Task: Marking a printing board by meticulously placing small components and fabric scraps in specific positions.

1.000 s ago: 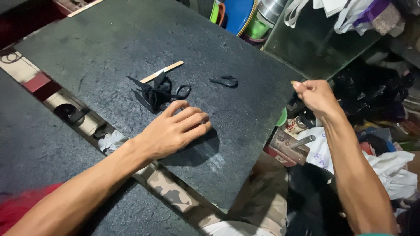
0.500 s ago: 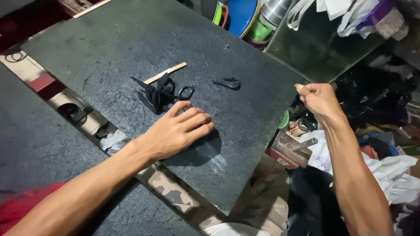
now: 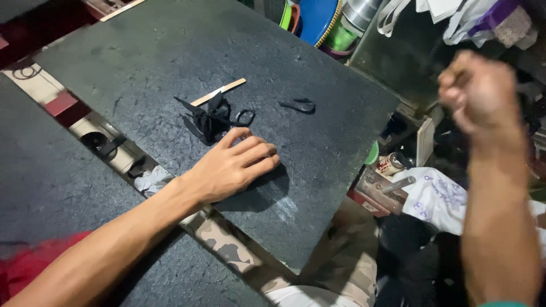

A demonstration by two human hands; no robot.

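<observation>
Black scraps (image 3: 213,118): a small crumpled heap of dark cloth or strap, with a loop sticking out on its right side; it lies near the middle of the dark grey tabletop (image 3: 142,57).
Wooden stick (image 3: 219,92): thin and pale, lying slantwise just behind the heap, touching it.
Black loop piece (image 3: 300,106): a separate small bit, alone to the right of the heap.
Left hand (image 3: 236,165): flat on the tabletop, palm down, fingers together and stretched out, index fingertip just beside the heap; its grip holds nothing.
Right hand (image 3: 475,94): raised off the tabletop's right edge, blurred, curled into a fist; I cannot tell whether anything is inside.
</observation>
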